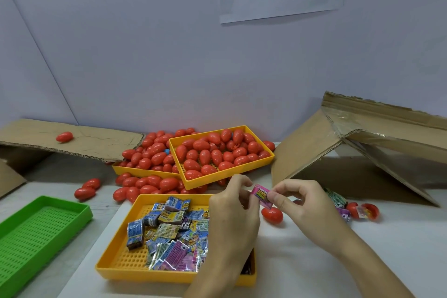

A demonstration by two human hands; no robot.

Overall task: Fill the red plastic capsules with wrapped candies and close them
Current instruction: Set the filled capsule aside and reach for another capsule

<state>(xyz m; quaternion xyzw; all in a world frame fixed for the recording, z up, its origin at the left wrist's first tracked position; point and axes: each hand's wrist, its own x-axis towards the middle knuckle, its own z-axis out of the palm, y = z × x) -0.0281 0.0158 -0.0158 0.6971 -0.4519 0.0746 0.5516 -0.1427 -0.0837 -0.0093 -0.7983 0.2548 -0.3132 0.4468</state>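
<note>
Left hand point(232, 203) and right hand point(294, 197) both pinch 1 pink candy point(262, 195) above yellow tray point(125, 270); wrapper print unreadable, possibly blurred.

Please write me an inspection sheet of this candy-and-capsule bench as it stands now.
Surface: white table, bare at the front right.
Job's things: yellow tray of wrapped candies near the front; two yellow trays behind it, the upper tray full of red capsules, more capsules spilled around them; an open capsule at right; a pink candy between the hands.
Clutter: green tray at left; cardboard flaps left and right.
Grippers: left hand and right hand both pinch the pink candy.
Cables: nothing seen.
Surroundings: pale wall with a paper sign.
</note>
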